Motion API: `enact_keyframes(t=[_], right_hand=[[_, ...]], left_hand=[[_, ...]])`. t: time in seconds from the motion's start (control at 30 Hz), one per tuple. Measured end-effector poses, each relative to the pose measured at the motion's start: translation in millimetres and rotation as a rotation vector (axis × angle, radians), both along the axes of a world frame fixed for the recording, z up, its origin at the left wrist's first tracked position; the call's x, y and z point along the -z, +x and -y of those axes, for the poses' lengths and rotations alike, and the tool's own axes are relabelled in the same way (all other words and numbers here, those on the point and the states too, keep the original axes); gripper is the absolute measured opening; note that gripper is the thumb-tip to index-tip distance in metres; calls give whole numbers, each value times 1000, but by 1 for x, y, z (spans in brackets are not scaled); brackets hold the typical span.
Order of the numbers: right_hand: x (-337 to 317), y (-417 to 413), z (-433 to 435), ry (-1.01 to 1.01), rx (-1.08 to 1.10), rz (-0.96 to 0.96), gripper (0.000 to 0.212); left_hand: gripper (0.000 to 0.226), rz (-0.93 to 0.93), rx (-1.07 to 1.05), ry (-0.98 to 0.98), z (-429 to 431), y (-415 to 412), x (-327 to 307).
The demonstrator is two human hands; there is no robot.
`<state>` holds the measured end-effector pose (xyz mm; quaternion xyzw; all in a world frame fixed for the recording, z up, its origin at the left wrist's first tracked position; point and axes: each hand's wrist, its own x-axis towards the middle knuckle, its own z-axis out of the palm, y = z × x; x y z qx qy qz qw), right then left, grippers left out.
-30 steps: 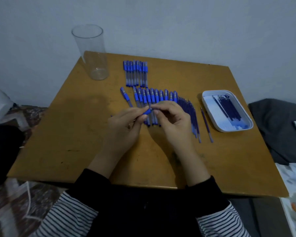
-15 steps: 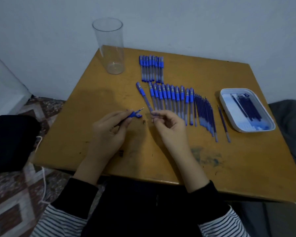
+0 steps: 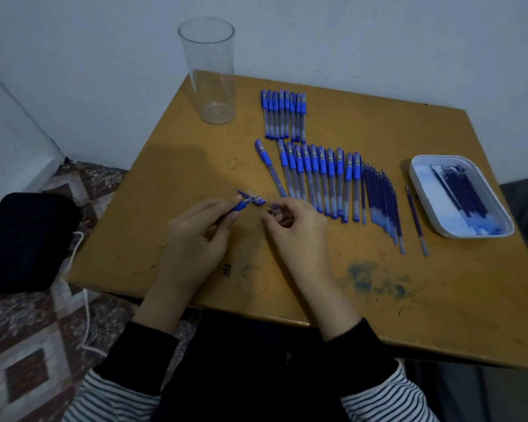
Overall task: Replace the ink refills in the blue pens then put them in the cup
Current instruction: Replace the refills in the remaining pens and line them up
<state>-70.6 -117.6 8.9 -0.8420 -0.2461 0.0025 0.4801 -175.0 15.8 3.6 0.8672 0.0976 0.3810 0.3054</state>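
Ochre wooden table [image 3: 180,178] against a pale wall [image 3: 348,41], seen from above. Left hand [image 3: 195,236]: fingers [image 3: 208,207] curled round an opened pen [image 3: 241,204], blue grip and bare metal tip pointing away toward the pen rows. Right hand [image 3: 293,226]: fingertips [image 3: 287,204] drawn narrow, pinching a small part [image 3: 270,210], too small to identify, just beside that tip but apart from it. One blue cap [image 3: 252,198] lying on the table directly behind the tip. One capped pen [image 3: 270,169] lying askew, near the right hand's fingers. Row of capped blue pens [image 3: 317,178], side by side, caps at the far end, just right of the askew pen. Row of bare ink refills [image 3: 381,202] touching the right end of that row. One single refill [image 3: 416,220] lying apart, between the refill row and the tray. White tray [image 3: 415,178] near the right edge, holding dark refills [image 3: 461,190]. Second, smaller group of capped pens [image 3: 284,115] farther back, beside the clear cup [image 3: 208,71], which stands upright at the far left corner, well apart from both hands. Blue ink smudge [image 3: 372,281] on the near tabletop. Black cuffs over striped sleeves [image 3: 110,400] at the near edge. Black bag [image 3: 22,239] and white cable [image 3: 80,269] on a patterned rug [image 3: 28,345] to the left.
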Motion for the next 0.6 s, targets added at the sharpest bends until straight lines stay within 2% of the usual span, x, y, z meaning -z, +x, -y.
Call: enact_keyframes(t=[0.23,0.43,0.6], right_hand=[[2,2,2,37,-12,-24,9],[-7,4,12,341,-134,-297,16],[-11,3,12,486,-187,-369,20]], left_hand=[[26,-27,42,19,-1,-2,2],[25,-31,32,18,1,-2,0],[24,-11,35,5,0,-1,2]])
